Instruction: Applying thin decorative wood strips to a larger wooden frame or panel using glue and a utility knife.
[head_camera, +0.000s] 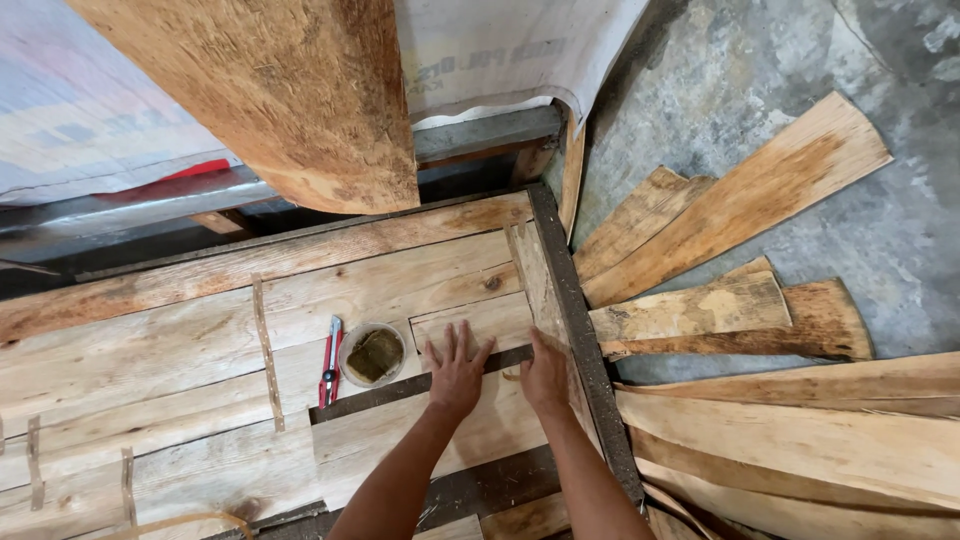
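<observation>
My left hand (456, 368) lies flat, fingers spread, on pale wood veneer sheets (400, 285) laid over a work table. Its fingertips rest on a small rectangular veneer piece (485, 320) above a dark gap between sheets. My right hand (546, 375) presses on the veneer beside a narrow upright strip (535, 275) near the table's dark right edge (585, 340). Neither hand holds anything. Left of my left hand stands a small round bowl (373, 354) with brownish paste, and a red utility knife (329, 362) lies next to it.
A large rough wood slab (290, 95) overhangs the table's far side. Several loose veneer boards (740, 210) lie fanned on the grey concrete floor at the right. White sheeting (80, 110) hangs behind the table. Thin tape strips (264, 350) join veneer pieces.
</observation>
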